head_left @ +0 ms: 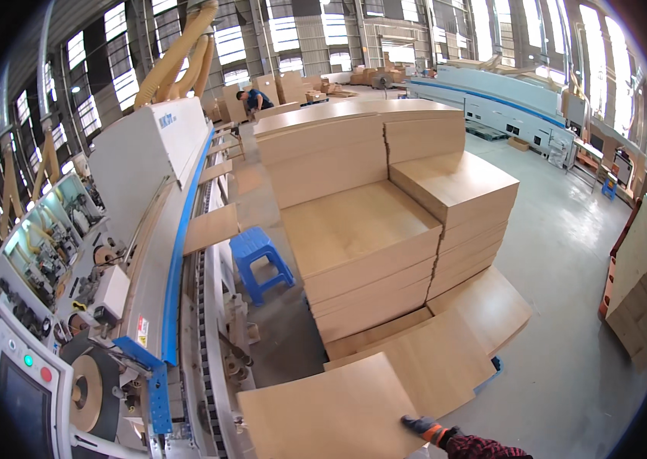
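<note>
My right hand (424,428), in a dark glove with an orange cuff, grips the near right corner of a light wooden panel (331,417) lying flat at the bottom of the view. The panel's left edge lies by the conveyor track (212,359) of the long white and blue edge-banding machine (151,176). Another panel (211,228) rides further along that track. My left hand is out of view. Just beyond the held panel, low stacks of similar panels (446,352) lie on the floor.
Tall stacks of wooden panels (361,229) fill the middle. A blue plastic stool (260,260) stands between them and the machine. A control screen with buttons (21,382) is at lower left. A person (253,99) bends over far back. More panels (637,283) lean at right.
</note>
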`<control>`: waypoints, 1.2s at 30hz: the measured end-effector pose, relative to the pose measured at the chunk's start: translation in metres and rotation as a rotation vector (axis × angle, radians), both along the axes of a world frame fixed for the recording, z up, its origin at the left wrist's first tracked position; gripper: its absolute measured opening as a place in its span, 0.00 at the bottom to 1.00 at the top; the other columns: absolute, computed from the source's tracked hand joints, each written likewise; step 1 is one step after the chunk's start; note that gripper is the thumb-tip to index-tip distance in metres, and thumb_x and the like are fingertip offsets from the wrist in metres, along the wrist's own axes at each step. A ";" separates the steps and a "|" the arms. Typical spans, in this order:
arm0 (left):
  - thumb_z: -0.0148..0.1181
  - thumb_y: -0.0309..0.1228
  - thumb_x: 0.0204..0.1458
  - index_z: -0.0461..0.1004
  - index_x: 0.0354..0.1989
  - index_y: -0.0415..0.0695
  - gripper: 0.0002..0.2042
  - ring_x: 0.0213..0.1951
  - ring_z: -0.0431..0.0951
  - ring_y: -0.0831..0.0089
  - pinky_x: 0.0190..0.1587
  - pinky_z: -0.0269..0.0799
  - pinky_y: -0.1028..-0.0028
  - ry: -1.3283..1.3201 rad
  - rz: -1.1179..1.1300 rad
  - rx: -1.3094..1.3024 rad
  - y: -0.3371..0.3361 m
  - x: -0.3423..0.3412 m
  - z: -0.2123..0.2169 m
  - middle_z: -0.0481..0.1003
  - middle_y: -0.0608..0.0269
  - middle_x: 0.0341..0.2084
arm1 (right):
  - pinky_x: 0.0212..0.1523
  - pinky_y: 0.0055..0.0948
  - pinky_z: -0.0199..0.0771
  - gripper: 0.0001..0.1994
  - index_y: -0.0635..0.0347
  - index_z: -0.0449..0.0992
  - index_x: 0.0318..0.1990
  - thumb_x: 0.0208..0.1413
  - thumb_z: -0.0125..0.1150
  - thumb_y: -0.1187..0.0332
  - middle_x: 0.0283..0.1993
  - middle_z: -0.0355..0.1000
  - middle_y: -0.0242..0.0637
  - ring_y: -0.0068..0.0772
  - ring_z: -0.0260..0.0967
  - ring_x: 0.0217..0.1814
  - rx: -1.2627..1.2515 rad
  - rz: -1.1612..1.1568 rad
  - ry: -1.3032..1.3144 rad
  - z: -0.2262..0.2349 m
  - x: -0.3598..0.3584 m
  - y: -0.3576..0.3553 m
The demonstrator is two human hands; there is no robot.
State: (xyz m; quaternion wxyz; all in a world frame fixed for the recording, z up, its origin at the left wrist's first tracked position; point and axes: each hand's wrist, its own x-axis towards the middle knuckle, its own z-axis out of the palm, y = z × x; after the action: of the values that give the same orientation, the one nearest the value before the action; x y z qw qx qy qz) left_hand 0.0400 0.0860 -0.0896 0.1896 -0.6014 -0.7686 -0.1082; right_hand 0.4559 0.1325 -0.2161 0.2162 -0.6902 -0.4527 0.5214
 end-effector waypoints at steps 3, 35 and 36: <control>0.46 0.49 0.50 0.65 0.48 0.37 0.26 0.46 0.66 0.53 0.45 0.65 0.58 -0.175 0.264 0.071 -0.056 -0.029 0.046 0.65 0.41 0.45 | 0.38 0.27 0.69 0.25 0.61 0.75 0.39 0.46 0.55 0.46 0.33 0.74 0.37 0.29 0.70 0.34 -0.259 0.046 0.206 0.045 -0.085 0.004; 0.53 0.39 0.46 0.65 0.44 0.35 0.21 0.50 0.59 0.46 0.53 0.51 0.49 -0.335 0.056 0.450 0.140 -0.058 -0.017 0.63 0.41 0.45 | 0.44 0.37 0.64 0.26 0.62 0.74 0.38 0.45 0.52 0.46 0.39 0.71 0.49 0.51 0.66 0.46 0.185 -0.022 0.186 0.100 -0.358 0.182; 0.53 0.40 0.47 0.64 0.44 0.35 0.22 0.51 0.58 0.45 0.53 0.50 0.48 -0.333 0.056 0.413 0.153 -0.067 -0.022 0.62 0.40 0.46 | 0.45 0.38 0.63 0.26 0.62 0.74 0.39 0.45 0.52 0.46 0.40 0.71 0.49 0.52 0.66 0.46 0.182 -0.031 0.142 0.102 -0.355 0.190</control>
State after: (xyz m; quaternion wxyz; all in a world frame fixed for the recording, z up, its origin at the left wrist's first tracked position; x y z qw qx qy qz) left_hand -0.0268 0.2394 -0.1120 0.1821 -0.5024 -0.7671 -0.3549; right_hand 0.1014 0.3221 -0.1137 0.3178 -0.6360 -0.4709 0.5223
